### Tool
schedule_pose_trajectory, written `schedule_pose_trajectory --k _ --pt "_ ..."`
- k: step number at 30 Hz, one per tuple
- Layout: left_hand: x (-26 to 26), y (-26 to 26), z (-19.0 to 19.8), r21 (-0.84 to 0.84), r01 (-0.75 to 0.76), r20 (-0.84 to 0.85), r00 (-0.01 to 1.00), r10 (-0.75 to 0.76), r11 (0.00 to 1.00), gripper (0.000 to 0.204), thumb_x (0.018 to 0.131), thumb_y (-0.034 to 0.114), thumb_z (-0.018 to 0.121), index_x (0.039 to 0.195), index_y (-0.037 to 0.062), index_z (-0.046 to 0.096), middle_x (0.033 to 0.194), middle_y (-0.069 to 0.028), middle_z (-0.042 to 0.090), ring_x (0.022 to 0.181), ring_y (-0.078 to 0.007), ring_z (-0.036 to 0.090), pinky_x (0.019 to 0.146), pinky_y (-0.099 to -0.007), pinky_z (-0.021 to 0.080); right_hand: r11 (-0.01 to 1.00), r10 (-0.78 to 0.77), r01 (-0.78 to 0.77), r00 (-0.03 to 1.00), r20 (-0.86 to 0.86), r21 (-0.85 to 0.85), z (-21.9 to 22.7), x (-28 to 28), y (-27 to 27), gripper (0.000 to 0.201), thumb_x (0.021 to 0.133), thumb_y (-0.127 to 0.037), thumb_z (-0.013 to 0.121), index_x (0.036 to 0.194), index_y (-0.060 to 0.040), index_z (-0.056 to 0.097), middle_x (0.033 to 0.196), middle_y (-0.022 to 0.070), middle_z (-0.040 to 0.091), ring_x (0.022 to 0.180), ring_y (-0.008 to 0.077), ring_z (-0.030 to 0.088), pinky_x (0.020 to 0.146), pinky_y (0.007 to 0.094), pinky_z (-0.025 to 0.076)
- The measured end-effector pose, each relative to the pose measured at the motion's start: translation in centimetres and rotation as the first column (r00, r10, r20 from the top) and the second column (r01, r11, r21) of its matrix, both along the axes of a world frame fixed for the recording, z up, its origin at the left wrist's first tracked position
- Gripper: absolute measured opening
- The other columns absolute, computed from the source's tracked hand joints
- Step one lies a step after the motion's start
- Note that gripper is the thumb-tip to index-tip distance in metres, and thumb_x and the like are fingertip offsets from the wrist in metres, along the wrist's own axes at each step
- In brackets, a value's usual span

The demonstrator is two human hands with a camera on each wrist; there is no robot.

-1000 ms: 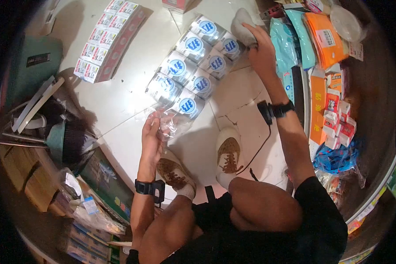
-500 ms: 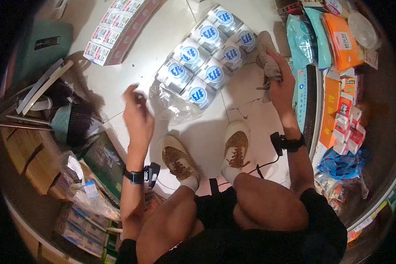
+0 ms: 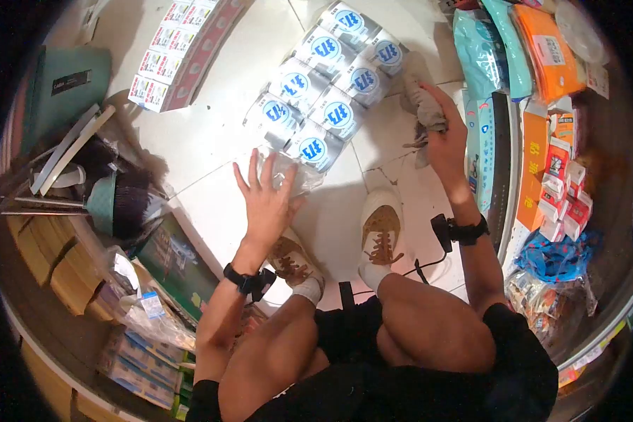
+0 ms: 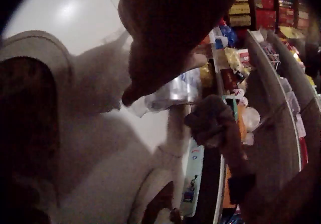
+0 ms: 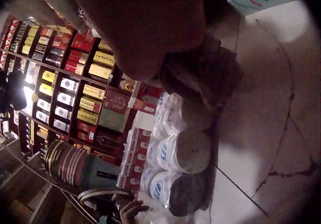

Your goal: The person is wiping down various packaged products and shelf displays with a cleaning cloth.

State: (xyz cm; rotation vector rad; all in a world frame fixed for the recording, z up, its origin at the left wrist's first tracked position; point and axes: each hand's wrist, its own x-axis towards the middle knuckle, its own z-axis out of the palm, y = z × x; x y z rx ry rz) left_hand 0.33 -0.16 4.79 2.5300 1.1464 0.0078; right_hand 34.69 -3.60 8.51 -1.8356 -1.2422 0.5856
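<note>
A plastic-wrapped pack of white rolls [image 3: 338, 114] with round blue labels lies on the floor in front of my shoes. Over its near left end, my left hand [image 3: 266, 205] is spread with straight fingers, the fingertips at the loose clear plastic [image 3: 304, 179]. My right hand [image 3: 449, 144] grips a crumpled grey cloth [image 3: 427, 111] beside the pack's right side. In the right wrist view the cloth [image 5: 223, 76] hangs close to the rolls [image 5: 183, 151], and the hand is a dark shape. The left wrist view is dim, with the left hand [image 4: 173, 38] covering part of the pack.
A stack of small white and pink boxes [image 3: 169, 60] stands at the far left. Brooms and a dustpan [image 3: 104, 204] lean below a green bin [image 3: 67, 81]. Along the right, a shelf holds teal and orange packets [image 3: 538, 53] and red-white boxes [image 3: 566, 190].
My left hand let go of the plastic, swung left, then came back over it with fingers spread. The right hand drew the cloth from the pack's far end nearer along its right side.
</note>
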Motion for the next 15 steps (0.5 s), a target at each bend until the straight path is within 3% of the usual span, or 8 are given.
schedule_pose_trajectory --k 2,3,6,7,11,13,14,15 --pt "-0.9 -0.6 -2.5 0.118 0.105 0.022 0.994 -0.108 0.987 0.059 0.072 0.028 0.083 0.125 0.0172 0.060 0.134 -0.0196 0.045 0.139 -0.0434 0.034 0.116 -0.0709 0.018 1.000 0.004 -0.003 0.999 -0.033 0.014 -0.1 -0.3 0.1 0.074 0.066 0.017 0.035 0.133 -0.0048 0.060 0.132 0.0157 0.062 0.128 0.0309 0.056 0.112 0.0374 0.039" --pt "-0.4 -0.3 -2.8 0.167 0.093 0.127 0.985 -0.115 0.981 0.040 0.073 0.014 0.076 0.111 0.0127 0.063 0.126 -0.0151 0.051 0.131 -0.0387 0.043 0.115 -0.0711 0.021 1.000 -0.007 0.007 0.997 -0.072 0.003 -0.2 -0.4 0.2 0.074 0.067 0.017 0.036 0.133 -0.0047 0.060 0.132 0.0149 0.062 0.127 0.0294 0.056 0.111 0.0367 0.040" --pt "0.1 0.9 -2.7 0.123 0.169 0.166 0.968 -0.188 0.978 0.033 0.073 0.009 0.074 0.104 0.0097 0.063 0.120 -0.0118 0.055 0.127 -0.0363 0.047 0.115 -0.0707 0.023 1.000 -0.027 0.026 0.991 -0.133 -0.008 -0.3 -0.7 0.5 0.073 0.068 0.017 0.036 0.133 -0.0046 0.061 0.131 0.0138 0.063 0.126 0.0269 0.057 0.109 0.0356 0.041" --pt "0.7 1.3 -2.3 0.121 0.133 0.249 0.955 -0.160 0.984 0.031 0.071 0.006 0.073 0.100 0.0071 0.063 0.111 -0.0120 0.059 0.121 -0.0356 0.052 0.114 -0.0668 0.030 0.999 -0.034 0.034 0.987 -0.155 -0.007 -0.3 -0.8 0.5 0.072 0.068 0.017 0.036 0.133 -0.0046 0.061 0.131 0.0136 0.063 0.125 0.0259 0.057 0.109 0.0353 0.041" --pt "1.4 2.2 -1.2 0.074 0.102 0.350 0.929 -0.122 0.992 0.031 0.071 -0.002 0.069 0.101 0.0024 0.062 0.105 -0.0149 0.060 0.112 -0.0369 0.057 0.111 -0.0615 0.039 0.998 -0.029 0.033 0.997 -0.070 0.047 -0.2 -1.0 0.5 0.071 0.069 0.017 0.036 0.133 -0.0043 0.061 0.131 0.0130 0.063 0.125 0.0246 0.057 0.110 0.0346 0.040" --pt "1.9 2.8 0.3 -0.023 0.004 0.487 0.874 0.007 1.000 0.026 0.072 -0.011 0.062 0.096 -0.0026 0.056 0.102 -0.0185 0.060 0.104 -0.0375 0.060 0.106 -0.0502 0.045 0.992 -0.113 0.118 0.988 -0.106 0.037 0.2 -1.0 0.3 0.070 0.070 0.017 0.037 0.132 -0.0039 0.061 0.133 0.0125 0.063 0.126 0.0245 0.056 0.111 0.0345 0.039" --pt "2.0 3.1 1.3 -0.019 0.009 0.485 0.874 0.002 1.000 0.026 0.072 -0.011 0.062 0.096 -0.0026 0.056 0.102 -0.0185 0.060 0.104 -0.0375 0.060 0.106 -0.0502 0.045 0.992 -0.117 0.122 0.987 -0.108 0.040 0.5 -1.1 0.3 0.070 0.070 0.017 0.037 0.132 -0.0039 0.061 0.133 0.0125 0.063 0.126 0.0245 0.056 0.111 0.0345 0.039" --pt "2.1 3.2 2.3 -0.129 -0.078 0.541 0.830 0.136 0.989 0.020 0.075 -0.013 0.057 0.092 -0.0030 0.052 0.103 -0.0201 0.060 0.102 -0.0369 0.060 0.102 -0.0452 0.046 0.987 -0.134 0.140 0.987 -0.090 0.075 0.9 -1.1 0.4 0.069 0.071 0.017 0.037 0.132 -0.0037 0.060 0.134 0.0124 0.063 0.127 0.0248 0.056 0.111 0.0345 0.038"
